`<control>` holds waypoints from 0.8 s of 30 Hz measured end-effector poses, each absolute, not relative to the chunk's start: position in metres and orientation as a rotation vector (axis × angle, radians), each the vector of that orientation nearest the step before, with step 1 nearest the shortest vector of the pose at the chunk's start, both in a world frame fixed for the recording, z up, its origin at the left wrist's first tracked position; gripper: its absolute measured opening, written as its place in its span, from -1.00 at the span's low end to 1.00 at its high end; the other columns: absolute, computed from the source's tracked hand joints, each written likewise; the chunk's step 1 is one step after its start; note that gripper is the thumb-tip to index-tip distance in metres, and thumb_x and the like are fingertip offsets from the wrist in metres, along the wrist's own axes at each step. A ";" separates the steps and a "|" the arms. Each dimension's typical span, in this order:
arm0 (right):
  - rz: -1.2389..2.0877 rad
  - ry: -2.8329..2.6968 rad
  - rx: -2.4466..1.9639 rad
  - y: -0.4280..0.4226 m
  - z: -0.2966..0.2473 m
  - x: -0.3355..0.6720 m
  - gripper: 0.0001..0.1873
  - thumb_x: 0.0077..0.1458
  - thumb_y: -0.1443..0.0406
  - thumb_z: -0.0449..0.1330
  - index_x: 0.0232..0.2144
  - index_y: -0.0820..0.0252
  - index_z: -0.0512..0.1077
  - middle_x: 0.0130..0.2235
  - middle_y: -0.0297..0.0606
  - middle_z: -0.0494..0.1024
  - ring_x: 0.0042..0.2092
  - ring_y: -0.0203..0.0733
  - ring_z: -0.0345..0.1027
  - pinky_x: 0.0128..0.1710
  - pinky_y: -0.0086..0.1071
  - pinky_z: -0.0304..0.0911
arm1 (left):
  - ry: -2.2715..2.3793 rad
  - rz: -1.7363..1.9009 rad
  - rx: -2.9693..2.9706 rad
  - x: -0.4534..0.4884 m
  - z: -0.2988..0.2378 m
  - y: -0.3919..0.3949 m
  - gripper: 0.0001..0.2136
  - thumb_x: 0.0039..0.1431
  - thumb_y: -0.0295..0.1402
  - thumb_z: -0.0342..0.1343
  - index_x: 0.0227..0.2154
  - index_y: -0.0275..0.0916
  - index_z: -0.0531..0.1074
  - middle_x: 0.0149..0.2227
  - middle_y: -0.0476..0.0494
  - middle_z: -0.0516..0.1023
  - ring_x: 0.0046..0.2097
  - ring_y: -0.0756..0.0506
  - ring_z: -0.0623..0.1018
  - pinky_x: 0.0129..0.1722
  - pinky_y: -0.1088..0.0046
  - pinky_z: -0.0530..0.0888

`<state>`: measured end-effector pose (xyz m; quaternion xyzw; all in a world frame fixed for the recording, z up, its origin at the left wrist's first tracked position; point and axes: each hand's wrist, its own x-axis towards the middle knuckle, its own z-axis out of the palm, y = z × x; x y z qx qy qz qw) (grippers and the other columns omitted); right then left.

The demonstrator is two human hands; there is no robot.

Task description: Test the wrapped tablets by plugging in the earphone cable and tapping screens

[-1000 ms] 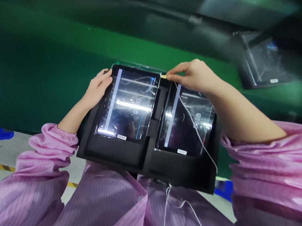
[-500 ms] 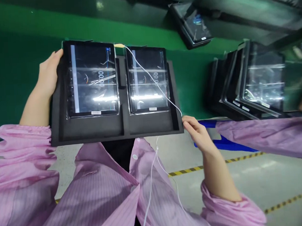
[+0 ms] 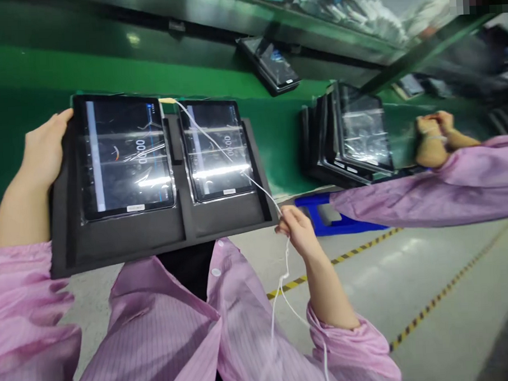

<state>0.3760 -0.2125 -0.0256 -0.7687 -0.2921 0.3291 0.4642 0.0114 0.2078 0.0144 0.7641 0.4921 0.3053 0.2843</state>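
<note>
My right hand point(image 3: 295, 231) is down at the near right corner of the black tray point(image 3: 221, 219); a second ago it was pinching the yellow plug point(image 3: 167, 100) up at the top. Now the thumb and curled fingers pinch the white cord point(image 3: 262, 189), which runs taut from the plug across the right tablet point(image 3: 214, 157) and hangs loose below my grip. My left hand point(image 3: 45, 149) is still at the tray's left side, fingertips at the upper corner of the left tablet point(image 3: 124, 157); the fingers are partly hidden, so I can't tell whether they press together. A neighbour's hands point(image 3: 434, 131) have come into view on the right.

Both tablets lie screen up in the tray, side by side, with a narrow divider between them and a bare strip along the near side of each. The tray's near edge overhangs the floor point(image 3: 338, 288). Open green bench point(image 3: 278, 161) lies between its right edge and the leaning stack of tablets point(image 3: 363, 129).

I count one tray, two tablets in it, one yellow plug by the left one's upper right corner, and two striped lines point(image 3: 360, 247) on the floor. The leaning stack holds several; I can't count them exactly.
</note>
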 end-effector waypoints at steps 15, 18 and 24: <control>0.561 -1.586 -1.873 -0.187 0.047 0.297 -0.60 0.30 0.18 0.18 0.15 -0.32 0.45 0.19 -0.13 0.41 0.02 0.19 0.50 0.02 0.18 0.46 | 1.255 0.829 1.923 0.008 0.001 0.207 -0.32 0.20 0.23 0.05 0.21 -0.13 0.41 0.33 0.17 0.40 0.44 -0.12 0.22 0.50 0.10 -0.01; 0.984 -1.937 -1.542 -0.197 0.050 0.294 -0.42 0.36 0.26 0.07 0.33 -0.41 0.23 0.26 -0.24 0.43 0.20 0.14 0.42 0.05 0.05 0.53 | 1.263 0.787 1.945 0.008 -0.001 0.204 -0.41 0.25 -0.03 0.12 0.27 -0.19 0.39 0.38 -0.07 0.33 0.48 -0.18 0.15 0.48 0.13 0.00; 1.095 -1.822 -1.461 -0.192 0.016 0.249 -0.43 0.36 0.09 0.18 0.35 -0.30 0.19 -0.03 -0.21 0.61 -0.13 0.02 0.60 -0.16 -0.11 0.61 | 1.250 0.722 1.969 0.008 0.001 0.197 -0.43 0.21 -0.19 0.18 0.28 -0.16 0.38 0.41 -0.13 0.29 0.50 -0.24 0.07 0.47 0.11 0.01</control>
